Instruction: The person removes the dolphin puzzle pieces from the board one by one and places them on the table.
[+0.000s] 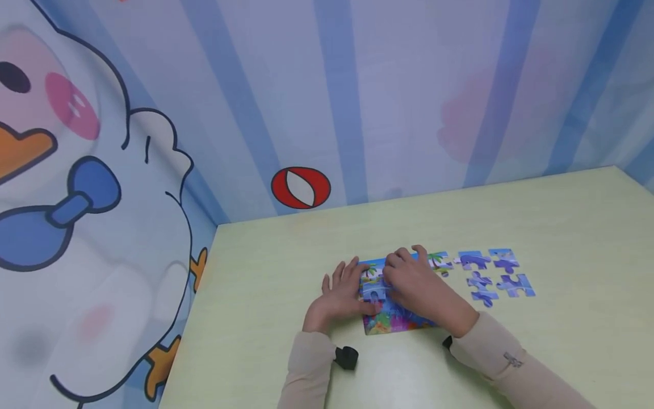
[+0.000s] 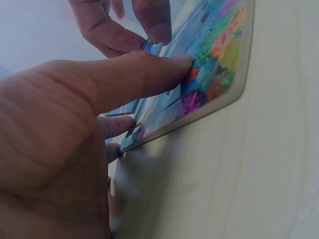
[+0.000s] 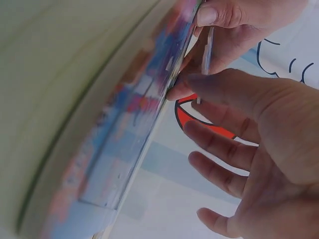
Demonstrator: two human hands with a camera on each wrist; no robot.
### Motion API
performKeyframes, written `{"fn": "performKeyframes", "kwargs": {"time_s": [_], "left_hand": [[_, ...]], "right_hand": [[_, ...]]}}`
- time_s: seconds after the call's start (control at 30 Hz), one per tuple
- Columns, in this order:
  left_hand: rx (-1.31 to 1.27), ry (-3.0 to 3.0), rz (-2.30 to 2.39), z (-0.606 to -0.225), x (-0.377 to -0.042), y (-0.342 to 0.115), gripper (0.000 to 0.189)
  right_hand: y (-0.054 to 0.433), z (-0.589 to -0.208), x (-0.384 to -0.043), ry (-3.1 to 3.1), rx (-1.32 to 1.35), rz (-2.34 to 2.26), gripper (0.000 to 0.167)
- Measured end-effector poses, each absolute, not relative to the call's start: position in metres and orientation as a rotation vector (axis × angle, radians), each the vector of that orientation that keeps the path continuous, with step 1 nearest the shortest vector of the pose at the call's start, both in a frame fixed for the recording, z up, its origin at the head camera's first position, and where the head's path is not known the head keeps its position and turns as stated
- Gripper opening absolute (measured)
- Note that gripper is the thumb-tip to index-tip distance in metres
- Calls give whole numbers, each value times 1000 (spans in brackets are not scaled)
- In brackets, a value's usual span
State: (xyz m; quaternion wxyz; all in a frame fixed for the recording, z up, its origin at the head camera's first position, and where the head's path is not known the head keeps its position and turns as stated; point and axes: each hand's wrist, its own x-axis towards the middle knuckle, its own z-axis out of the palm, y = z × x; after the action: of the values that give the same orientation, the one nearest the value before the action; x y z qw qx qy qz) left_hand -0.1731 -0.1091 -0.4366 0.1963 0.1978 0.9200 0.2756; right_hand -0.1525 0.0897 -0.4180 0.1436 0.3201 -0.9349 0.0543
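Observation:
A colourful jigsaw board [image 1: 390,325] with an underwater picture lies flat on the table. My left hand [image 1: 338,300] rests on its left side, fingers spread and the thumb lying over the lower left part. Over the board's middle, my right hand [image 1: 416,284] pinches a jigsaw piece [image 3: 207,52] between thumb and forefinger. That piece shows edge-on in the right wrist view, tilted above the board surface, while the other right fingers stay loosely apart. Close to the left thumb, a blue piece [image 1: 374,291] sits on the board. Palm-tree pictures line the board's top.
Several loose purple-blue jigsaw pieces [image 1: 516,285] lie to the right of the board. The pale table [image 1: 255,318] meets a striped cloth backdrop [image 1: 398,113] at its far edge. A large cartoon bird [image 1: 102,227] is printed on the left.

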Motion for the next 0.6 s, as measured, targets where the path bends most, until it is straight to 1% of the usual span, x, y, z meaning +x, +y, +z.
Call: {"fn": "performKeyframes", "kwargs": {"time_s": [0.3,0.6], "left_hand": [[550,2585,760,-433,-174,-109,86],[541,2591,738,-436,-173,-108,86]], "right_hand": [[92,-410,-151,-2740,883,205,10],[105,-407,-146,-2799,856,454,14]]}}
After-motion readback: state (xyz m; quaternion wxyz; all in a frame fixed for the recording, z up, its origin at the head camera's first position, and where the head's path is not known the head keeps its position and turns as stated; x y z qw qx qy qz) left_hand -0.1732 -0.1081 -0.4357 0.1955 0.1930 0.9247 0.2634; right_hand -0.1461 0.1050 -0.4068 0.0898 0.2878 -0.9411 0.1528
